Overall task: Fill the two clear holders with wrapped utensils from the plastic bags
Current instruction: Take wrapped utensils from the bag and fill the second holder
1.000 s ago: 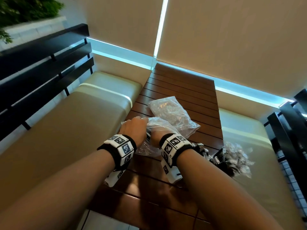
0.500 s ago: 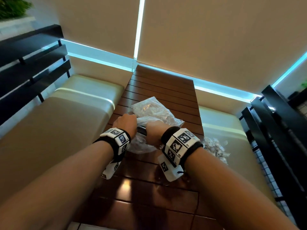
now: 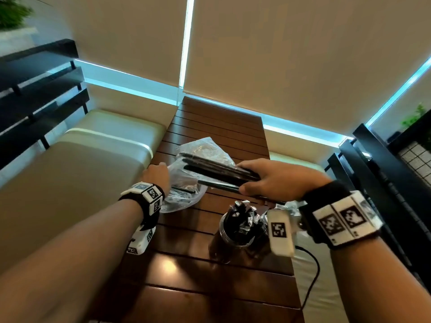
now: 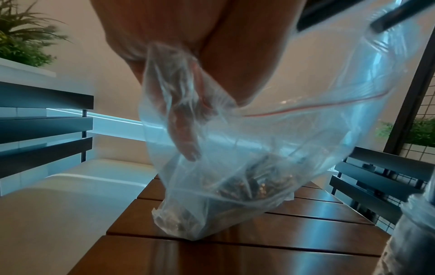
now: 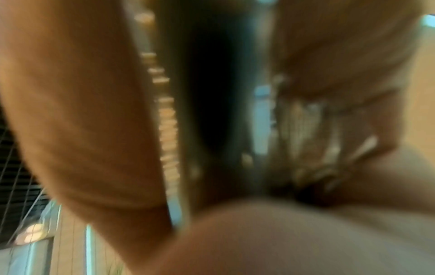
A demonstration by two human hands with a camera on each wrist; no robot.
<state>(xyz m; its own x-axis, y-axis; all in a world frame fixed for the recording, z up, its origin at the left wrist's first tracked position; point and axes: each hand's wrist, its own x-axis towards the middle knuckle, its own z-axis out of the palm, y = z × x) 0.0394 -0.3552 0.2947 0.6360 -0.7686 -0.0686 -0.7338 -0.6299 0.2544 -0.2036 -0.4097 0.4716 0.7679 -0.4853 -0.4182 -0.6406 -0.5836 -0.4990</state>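
Note:
My right hand (image 3: 268, 180) grips a bundle of several black wrapped utensils (image 3: 217, 170), held level above the table. My left hand (image 3: 157, 176) pinches the rim of a clear plastic bag (image 3: 184, 197); in the left wrist view that bag (image 4: 235, 167) hangs open from my fingers (image 4: 186, 134), with more utensils in its bottom. A second plastic bag (image 3: 203, 148) lies just behind it. One clear holder (image 3: 238, 231), packed with wrapped utensils, stands on the table below my right wrist. The right wrist view is a blur of my fingers and dark utensils (image 5: 212, 93).
The brown slatted table (image 3: 219, 127) runs away from me between two pale cushioned benches (image 3: 77, 171). Black railings (image 3: 384, 173) stand at both sides. A black cable (image 3: 311, 276) trails over the right bench. Crinkled wrapping (image 3: 295, 206) shows behind my right wrist.
My right hand has drawn a bundle of utensils out of the bag and moved right with it. My left hand still holds the bag. The holder has come into view.

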